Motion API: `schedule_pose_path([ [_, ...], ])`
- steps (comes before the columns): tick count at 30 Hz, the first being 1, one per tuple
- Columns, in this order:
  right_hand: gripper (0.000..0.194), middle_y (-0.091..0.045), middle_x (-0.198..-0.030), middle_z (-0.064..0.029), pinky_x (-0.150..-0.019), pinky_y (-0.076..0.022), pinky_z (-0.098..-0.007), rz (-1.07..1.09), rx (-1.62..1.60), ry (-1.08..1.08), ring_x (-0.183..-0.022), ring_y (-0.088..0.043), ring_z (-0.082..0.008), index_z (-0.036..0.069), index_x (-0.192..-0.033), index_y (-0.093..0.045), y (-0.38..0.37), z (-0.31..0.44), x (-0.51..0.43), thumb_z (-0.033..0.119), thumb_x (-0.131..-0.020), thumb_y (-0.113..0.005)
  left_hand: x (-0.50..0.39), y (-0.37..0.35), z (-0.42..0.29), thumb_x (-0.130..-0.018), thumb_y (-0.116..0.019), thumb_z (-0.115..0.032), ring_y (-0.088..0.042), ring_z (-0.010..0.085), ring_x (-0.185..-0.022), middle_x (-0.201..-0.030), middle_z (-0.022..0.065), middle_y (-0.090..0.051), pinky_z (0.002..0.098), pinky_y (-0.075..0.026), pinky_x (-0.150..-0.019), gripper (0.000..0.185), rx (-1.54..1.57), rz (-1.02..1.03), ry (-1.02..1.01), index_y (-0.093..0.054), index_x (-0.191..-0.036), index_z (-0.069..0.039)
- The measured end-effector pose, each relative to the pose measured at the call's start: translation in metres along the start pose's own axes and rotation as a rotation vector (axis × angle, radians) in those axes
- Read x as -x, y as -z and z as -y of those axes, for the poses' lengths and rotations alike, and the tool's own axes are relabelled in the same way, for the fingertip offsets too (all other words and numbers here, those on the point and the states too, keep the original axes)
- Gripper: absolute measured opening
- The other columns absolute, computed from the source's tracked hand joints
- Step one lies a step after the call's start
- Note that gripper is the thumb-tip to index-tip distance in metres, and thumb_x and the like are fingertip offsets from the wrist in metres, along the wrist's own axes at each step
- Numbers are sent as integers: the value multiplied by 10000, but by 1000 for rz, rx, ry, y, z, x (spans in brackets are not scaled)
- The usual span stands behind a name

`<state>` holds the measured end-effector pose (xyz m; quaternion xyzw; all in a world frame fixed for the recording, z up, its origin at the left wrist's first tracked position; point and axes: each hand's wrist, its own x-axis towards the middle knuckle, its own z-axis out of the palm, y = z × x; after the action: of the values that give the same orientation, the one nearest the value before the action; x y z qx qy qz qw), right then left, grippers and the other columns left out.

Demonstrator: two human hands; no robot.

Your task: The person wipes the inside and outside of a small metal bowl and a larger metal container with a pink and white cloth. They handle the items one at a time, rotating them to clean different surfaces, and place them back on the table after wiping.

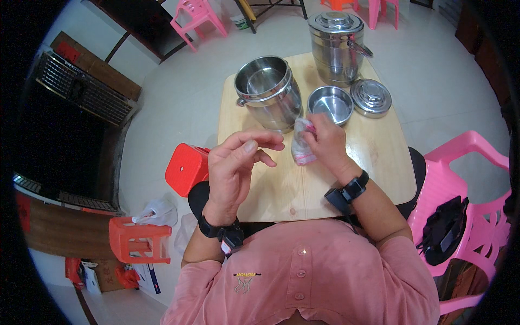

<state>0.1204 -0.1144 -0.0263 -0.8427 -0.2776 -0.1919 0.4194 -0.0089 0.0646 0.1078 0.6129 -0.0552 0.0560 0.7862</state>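
Note:
My right hand [328, 140] grips a crumpled white cloth with pink edging [301, 147] above the light wooden table [268, 199]. My left hand [243, 162] hovers over the table's left side, fingers apart and slightly curled, holding nothing. Just beyond it stands an uncovered stainless steel pot [276, 105], its inside visible. A shallow round steel bowl [331, 103] sits behind my right hand, which hides part of its near rim. To the bowl's right lies a round stepped steel lid [371, 97]. At the table's far corner a second steel pot [338, 53] has its lid on and a handle at its side.
A pink plastic armchair [443, 195] with a black bag [445, 231] on it stands close on the right. Left of the table are a red plastic stool [185, 168] and an orange stool [138, 239] with a white plastic bag [158, 212]. Another pink chair [199, 18] stands farther back.

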Motion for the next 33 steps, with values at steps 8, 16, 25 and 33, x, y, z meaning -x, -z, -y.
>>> schedule_pose_path([
  [8, 302, -666, -955, -117, -719, -534, -474, -112, 167, 102, -849, -681, -352, 83, -1009, -681, 4, 6, 4, 358, -895, -728, 5, 4, 11, -1001, -592, -83, -703, 292, -1040, -1128, 212, -704, 355, -577, -812, 239, -68, 80, -116, -684, -1150, 79],
  [16, 152, -672, -925, -103, -698, -512, -457, 201, 244, 120, -821, -674, -323, 88, -955, -709, -7, -6, 7, 171, -831, -739, 5, 2, 17, -991, -589, -63, -714, 306, -1004, -1104, 213, -695, 364, -584, -796, 224, 54, 93, -56, -677, -1128, 90],
  [25, 202, -707, -911, -124, -735, -552, -396, 281, -450, -77, -849, -710, -302, 17, -1034, -708, -5, -6, 4, 22, -833, -691, 1, 19, 55, -1004, -602, -124, -719, 331, -999, -1085, 206, -705, 394, -583, -777, 237, 10, -39, 84, -682, -1136, 55],
  [33, 201, -716, -911, -99, -692, -544, -337, 250, -810, -390, -777, -686, -186, 6, -1099, -695, -19, -8, 11, -4, -907, -638, -5, 22, 144, -1007, -583, -68, -716, 315, -1058, -1181, 202, -695, 402, -612, -863, 304, 214, -141, 351, -623, -1274, 72],
])
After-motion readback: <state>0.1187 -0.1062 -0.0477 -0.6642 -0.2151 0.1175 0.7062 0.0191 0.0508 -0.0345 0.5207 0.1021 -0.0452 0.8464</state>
